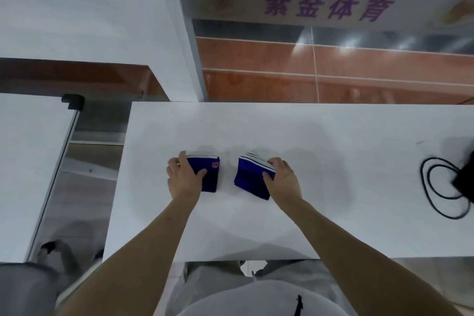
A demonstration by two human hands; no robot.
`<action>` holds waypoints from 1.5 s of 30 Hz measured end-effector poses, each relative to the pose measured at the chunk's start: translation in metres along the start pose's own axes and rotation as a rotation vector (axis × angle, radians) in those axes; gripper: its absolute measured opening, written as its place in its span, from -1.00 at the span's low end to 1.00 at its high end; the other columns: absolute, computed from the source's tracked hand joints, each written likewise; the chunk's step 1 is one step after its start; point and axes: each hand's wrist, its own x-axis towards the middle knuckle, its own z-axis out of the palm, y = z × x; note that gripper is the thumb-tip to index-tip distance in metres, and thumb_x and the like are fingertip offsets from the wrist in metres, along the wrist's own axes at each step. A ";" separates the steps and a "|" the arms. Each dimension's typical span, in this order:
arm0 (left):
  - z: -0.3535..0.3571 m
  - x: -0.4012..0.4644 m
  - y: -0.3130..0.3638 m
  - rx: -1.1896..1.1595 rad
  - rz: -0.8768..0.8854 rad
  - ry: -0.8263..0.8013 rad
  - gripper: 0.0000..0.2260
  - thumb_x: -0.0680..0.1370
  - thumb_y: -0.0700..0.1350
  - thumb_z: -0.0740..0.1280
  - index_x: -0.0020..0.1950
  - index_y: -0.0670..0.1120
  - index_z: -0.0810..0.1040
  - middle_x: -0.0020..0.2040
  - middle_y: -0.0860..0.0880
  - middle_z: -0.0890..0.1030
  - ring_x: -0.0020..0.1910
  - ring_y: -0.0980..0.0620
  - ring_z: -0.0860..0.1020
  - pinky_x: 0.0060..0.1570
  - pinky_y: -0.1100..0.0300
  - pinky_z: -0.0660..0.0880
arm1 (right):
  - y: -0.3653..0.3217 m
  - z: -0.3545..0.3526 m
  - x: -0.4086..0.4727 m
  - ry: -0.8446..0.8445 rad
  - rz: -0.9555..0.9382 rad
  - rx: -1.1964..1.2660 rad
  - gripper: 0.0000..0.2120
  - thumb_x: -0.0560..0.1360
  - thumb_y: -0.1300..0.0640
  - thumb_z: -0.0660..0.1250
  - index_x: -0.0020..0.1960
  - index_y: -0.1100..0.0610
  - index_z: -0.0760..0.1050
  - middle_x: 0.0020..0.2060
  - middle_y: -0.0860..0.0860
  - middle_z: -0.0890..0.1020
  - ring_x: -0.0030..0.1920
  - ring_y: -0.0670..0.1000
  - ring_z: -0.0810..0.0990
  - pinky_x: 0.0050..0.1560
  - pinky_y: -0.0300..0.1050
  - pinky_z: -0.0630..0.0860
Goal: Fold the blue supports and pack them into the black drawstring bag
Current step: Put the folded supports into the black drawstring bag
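Head view shows both hands down on the table, each with its grip clamped on a folded blue support. Left hand has its fingers over the far and outer edge of the left support and its thumb lying across the top, so the fold is pinched shut; a small red patch shows at the support's far right corner. Right hand holds the right support the same way, thumb on top, fingers wrapped over the outer edge where white stripes show. Supports lie side by side near the table's middle, close but apart, each looking already folded into a short thick block with its longer side running away from the person.

Bag lies well apart to the right, at the table's right end and cut off by the frame edge, its black cord looped on the table beside it. Right hand is much the nearer to it, so the packing move likely runs rightward. Whether the bag's mouth is open, or anything is in it, cannot be told
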 end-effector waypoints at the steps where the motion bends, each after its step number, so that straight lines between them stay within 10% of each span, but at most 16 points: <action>1: -0.001 0.006 0.000 0.004 -0.021 -0.007 -0.24 0.50 0.01 0.51 0.56 -0.04 0.16 0.38 -0.17 0.31 0.34 -0.20 0.37 0.14 -0.13 0.54 | -0.001 0.000 0.000 0.004 0.001 -0.001 -0.72 0.60 0.09 0.31 0.30 0.00 0.42 0.16 -0.01 0.56 0.08 0.03 0.58 0.07 0.05 0.64; 11: 0.005 0.024 0.001 0.054 0.020 -0.116 -0.10 0.42 0.01 0.58 0.58 -0.03 0.10 0.27 -0.18 0.48 0.26 -0.21 0.45 0.10 -0.08 0.48 | -0.006 -0.002 -0.007 0.050 0.009 0.009 -0.75 0.60 0.08 0.31 0.27 -0.05 0.43 0.13 -0.05 0.58 0.03 0.01 0.58 0.00 0.04 0.65; 26: 0.031 -0.042 0.048 -0.166 0.201 -0.264 -0.77 0.63 -0.06 0.35 0.25 -0.10 0.49 0.07 -0.06 0.63 -0.05 -0.03 0.57 -0.16 0.16 0.46 | 0.033 -0.037 -0.049 0.171 0.115 0.176 -0.79 0.61 0.13 0.32 0.24 0.01 0.49 0.07 -0.05 0.57 0.01 0.02 0.57 -0.01 -0.08 0.58; 45: 0.105 -0.266 0.224 -0.397 0.628 -0.183 -0.82 0.60 -0.14 0.34 0.14 0.09 0.59 0.06 0.12 0.58 -0.01 0.24 0.55 -0.12 0.46 0.42 | 0.211 -0.201 -0.178 0.394 0.097 0.503 -0.80 0.58 0.17 0.33 0.15 -0.07 0.53 -0.01 -0.14 0.65 -0.02 -0.09 0.64 -0.02 0.02 0.66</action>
